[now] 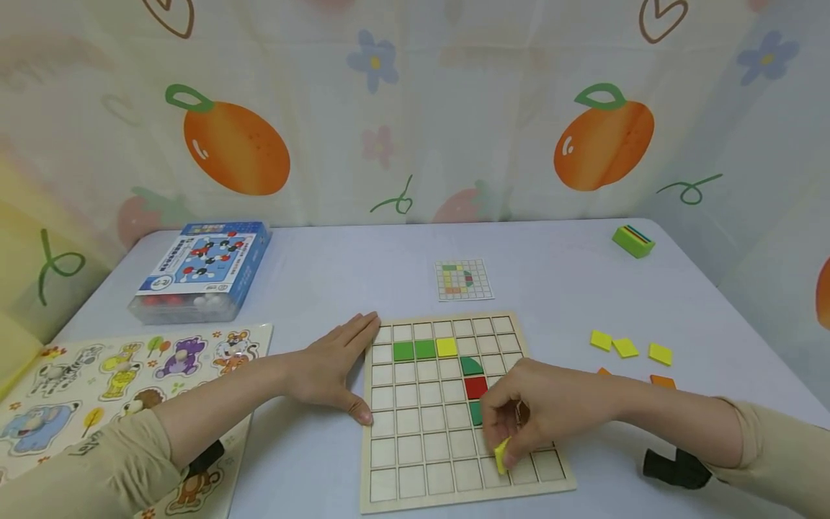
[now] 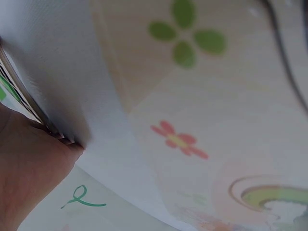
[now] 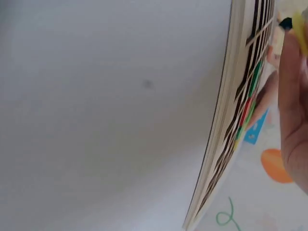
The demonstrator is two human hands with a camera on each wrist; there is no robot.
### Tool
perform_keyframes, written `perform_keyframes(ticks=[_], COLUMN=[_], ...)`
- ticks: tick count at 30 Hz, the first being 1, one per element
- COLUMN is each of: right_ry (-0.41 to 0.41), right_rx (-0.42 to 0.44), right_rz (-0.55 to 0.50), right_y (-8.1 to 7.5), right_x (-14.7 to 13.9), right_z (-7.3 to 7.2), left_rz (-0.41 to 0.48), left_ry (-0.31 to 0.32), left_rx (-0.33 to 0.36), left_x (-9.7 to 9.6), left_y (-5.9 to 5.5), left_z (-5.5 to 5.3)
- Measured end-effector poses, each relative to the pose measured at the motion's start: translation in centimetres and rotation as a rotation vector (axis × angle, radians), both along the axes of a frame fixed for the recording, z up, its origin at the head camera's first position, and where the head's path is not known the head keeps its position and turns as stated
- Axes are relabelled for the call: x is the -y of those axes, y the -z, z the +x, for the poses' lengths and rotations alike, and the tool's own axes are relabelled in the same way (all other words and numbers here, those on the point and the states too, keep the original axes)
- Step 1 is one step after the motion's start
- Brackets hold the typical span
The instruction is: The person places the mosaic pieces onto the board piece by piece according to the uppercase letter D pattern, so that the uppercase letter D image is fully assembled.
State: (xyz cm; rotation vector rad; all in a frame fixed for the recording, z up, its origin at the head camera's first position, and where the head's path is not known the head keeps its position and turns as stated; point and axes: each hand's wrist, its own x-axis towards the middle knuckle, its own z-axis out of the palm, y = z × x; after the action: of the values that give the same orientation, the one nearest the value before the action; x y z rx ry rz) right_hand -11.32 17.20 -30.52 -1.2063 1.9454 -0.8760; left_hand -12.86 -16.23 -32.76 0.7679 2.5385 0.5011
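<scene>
A wooden grid board (image 1: 382, 472) lies on the table. Set in its cells are two green square tiles (image 1: 413, 350), a yellow square (image 1: 446, 347), a green quarter-round piece (image 1: 470, 366), a red square (image 1: 476, 388) and a green piece (image 1: 476, 414) partly hidden by fingers. My left hand (image 1: 331, 371) rests along the board's left edge, fingers extended toward the top corner and thumb lower down. Over the lower right cells, my right hand (image 1: 541, 407) pinches a yellow tile (image 1: 501, 457) between thumb and fingers, the tile tilted on edge.
Beyond the board lies a small pattern card (image 1: 464, 280). Loose yellow tiles (image 1: 625, 348) and orange tiles (image 1: 663, 382) lie to the right, with a green stack (image 1: 633, 241) farther back. On the left are a boxed set (image 1: 201, 267) and an animal puzzle board (image 1: 139, 371).
</scene>
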Motion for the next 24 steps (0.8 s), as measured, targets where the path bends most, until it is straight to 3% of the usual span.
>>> perform_keyframes(ticks=[5,12,24], right_ry=[0.150,0.278,0.339], right_rx=[-0.013,-0.036,-0.088], right_rz=[-0.024,0.018,0.027], right_y=[0.1,0.4,0.9], right_x=[1.7,3.3,4.0], right_z=[0.2,0.7,1.6], left_rz=[-0.004,-0.008,-0.010], left_ry=[-0.003,-0.001,-0.001], left_rx=[0.006,-0.001,-0.007], left_x=[0.0,0.0,0.0], left_y=[0.0,0.1,0.2], left_z=[0.0,-0.1,-0.1])
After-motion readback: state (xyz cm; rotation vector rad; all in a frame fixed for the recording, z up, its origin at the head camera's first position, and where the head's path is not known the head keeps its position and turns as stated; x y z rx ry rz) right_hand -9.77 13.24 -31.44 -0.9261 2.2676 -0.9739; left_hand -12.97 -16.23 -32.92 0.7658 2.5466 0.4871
